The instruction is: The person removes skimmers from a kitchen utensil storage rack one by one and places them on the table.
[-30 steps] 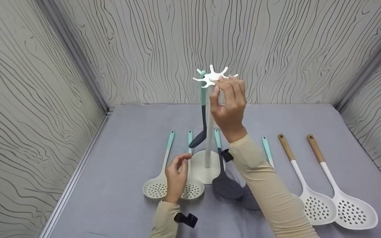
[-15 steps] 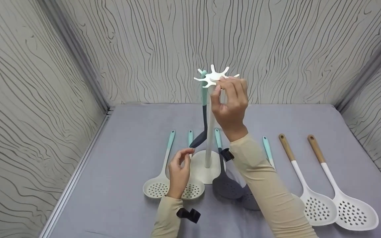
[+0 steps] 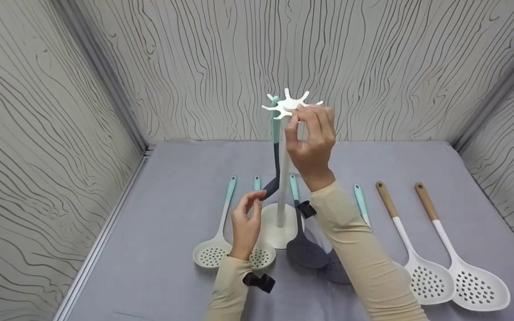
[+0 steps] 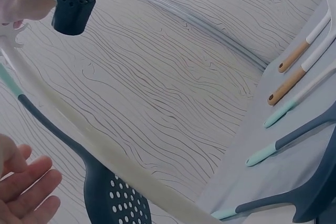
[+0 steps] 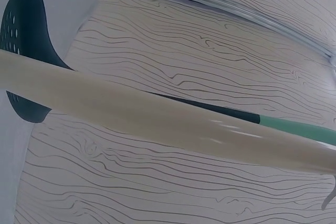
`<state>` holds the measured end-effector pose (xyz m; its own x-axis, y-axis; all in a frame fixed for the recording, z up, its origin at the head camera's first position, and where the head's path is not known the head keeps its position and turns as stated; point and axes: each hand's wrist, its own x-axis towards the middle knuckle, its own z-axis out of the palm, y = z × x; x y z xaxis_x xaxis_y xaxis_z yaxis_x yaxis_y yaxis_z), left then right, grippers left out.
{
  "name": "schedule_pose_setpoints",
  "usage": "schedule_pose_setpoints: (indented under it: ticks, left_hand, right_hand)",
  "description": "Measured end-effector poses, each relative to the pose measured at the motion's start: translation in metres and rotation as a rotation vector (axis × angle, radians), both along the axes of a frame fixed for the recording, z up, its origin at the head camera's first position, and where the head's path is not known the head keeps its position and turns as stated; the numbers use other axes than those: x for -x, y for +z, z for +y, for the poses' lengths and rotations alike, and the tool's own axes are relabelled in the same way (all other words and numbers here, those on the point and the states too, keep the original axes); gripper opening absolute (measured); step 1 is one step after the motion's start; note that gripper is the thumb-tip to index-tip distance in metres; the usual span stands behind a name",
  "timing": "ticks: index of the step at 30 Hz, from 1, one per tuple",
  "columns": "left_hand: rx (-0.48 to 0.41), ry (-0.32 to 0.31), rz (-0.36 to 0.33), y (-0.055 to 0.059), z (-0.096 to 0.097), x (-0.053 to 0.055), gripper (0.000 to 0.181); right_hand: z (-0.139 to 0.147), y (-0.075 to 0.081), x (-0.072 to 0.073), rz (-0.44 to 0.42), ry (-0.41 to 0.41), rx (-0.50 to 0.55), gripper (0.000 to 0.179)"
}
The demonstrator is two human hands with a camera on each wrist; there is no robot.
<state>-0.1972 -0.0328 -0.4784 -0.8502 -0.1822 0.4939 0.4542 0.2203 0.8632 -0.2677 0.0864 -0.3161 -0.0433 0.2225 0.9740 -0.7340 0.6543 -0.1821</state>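
A dark skimmer (image 4: 131,203) with a mint handle hangs from a white utensil stand (image 3: 282,178) in the middle. Its perforated head shows in the left wrist view. My right hand (image 3: 312,145) pinches the edge of the stand's hooked top with thumb and fingers. Low on the left, my left hand (image 3: 246,223) has its fingertips in front of the hanging skimmer's head in the head view. The left wrist view shows those fingers (image 4: 34,187) loosely bent, with a gap between them and the skimmer. In the right wrist view the stand's pole partly covers the skimmer (image 5: 31,35).
Two pale skimmers (image 3: 210,256) with mint handles lie left of the stand's base (image 3: 268,232). To its right lies a dark skimmer (image 3: 306,252), another partly under the right sleeve. Two white skimmers (image 3: 475,285) with wooden handles lie at the right. Patterned panels (image 3: 217,58) enclose the table.
My left hand has risen and moved slightly right, up to the hanging skimmer's head in the head view. The right hand stays on the stand's top, almost unmoved.
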Motion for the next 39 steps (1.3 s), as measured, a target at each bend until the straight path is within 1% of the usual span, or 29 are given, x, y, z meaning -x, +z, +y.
schedule_pose_setpoints:
  ticks: [5, 10, 15, 17, 19, 26, 30, 35, 39]
  left_hand:
    - [-0.002, -0.019, -0.027, 0.005, 0.003, 0.002, 0.023]
    - [0.004, -0.047, -0.058, 0.011, 0.005, 0.008, 0.028]
    - [0.025, -0.052, -0.029, 0.018, 0.008, 0.016, 0.029]
    - [0.024, -0.063, -0.022, 0.020, 0.008, 0.019, 0.030]
    - [0.012, -0.078, -0.029, 0.023, 0.009, 0.022, 0.031]
    - [-0.016, -0.115, -0.054, 0.024, 0.011, 0.027, 0.033]
    - [-0.013, -0.137, -0.068, 0.025, 0.012, 0.030, 0.034]
    - [-0.008, -0.167, -0.084, 0.029, 0.013, 0.036, 0.035]
    - [-0.016, -0.195, -0.114, 0.032, 0.015, 0.042, 0.038]
  right_hand:
    - [0.000, 0.000, 0.000, 0.008, 0.004, 0.003, 0.007]
    - [0.000, 0.001, 0.000, 0.007, -0.005, 0.002, 0.007]
    - [0.000, 0.002, -0.001, 0.006, -0.007, -0.001, 0.006]
    - [0.000, 0.002, -0.001, 0.008, -0.007, 0.000, 0.007]
    - [0.000, 0.001, -0.001, 0.008, -0.008, 0.002, 0.007]
    - [0.001, 0.001, -0.001, 0.010, -0.012, -0.008, 0.008]
    - [0.002, 0.002, -0.001, 0.010, -0.019, -0.015, 0.007]
    - [0.002, 0.002, -0.001, 0.009, -0.023, -0.018, 0.008]
    - [0.001, 0.001, -0.001, 0.008, -0.021, -0.014, 0.008]
